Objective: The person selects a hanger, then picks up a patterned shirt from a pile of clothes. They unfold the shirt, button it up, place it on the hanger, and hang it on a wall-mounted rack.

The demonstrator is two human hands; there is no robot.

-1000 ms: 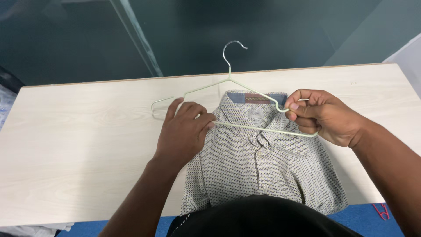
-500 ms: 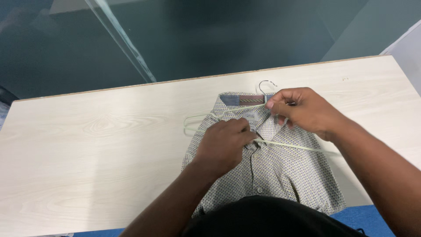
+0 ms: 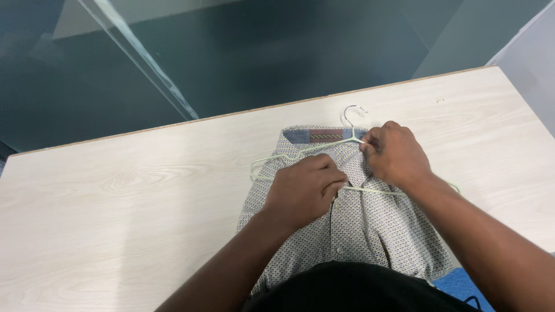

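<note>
**Inspector A:** We record a pale wood-grain laminate bench (image 3: 115,219) carrying one garment: a small-patterned grey-white button-front shirt (image 3: 370,231), laid flat with its front up. Its collar, with a blue band and a reddish label inside, points to the far edge of the bench; its hem runs off the near edge, towards the right half.

**Inspector B:** We confirm. On the shirt's upper part lies a thin pale-green wire hanger (image 3: 300,151). Its hook sits just past the collar, near the far edge. One shoulder arm sticks out past the shirt on the left; the bottom bar crosses the chest and its other end shows beyond the right forearm.

**Inspector A:** On the hands: the left hand (image 3: 306,188) rests knuckles-up on the shirt front just below the collar, its grip curled shut on the cloth at the placket. We cannot tell whether it also touches the wire.

**Inspector B:** The right hand (image 3: 396,153) lies at the collar's right side, its grip pinched together at the neck of the hanger, just under the hook. Whether cloth is caught in that pinch, we cannot tell. The two hands are just beside each other, not touching.

**Inspector A:** Beyond the far edge we note a dark teal floor (image 3: 260,58) and a slanted glass panel edge (image 3: 139,60). A dark garment (image 3: 347,289) on the person fills the near foreground.
</note>
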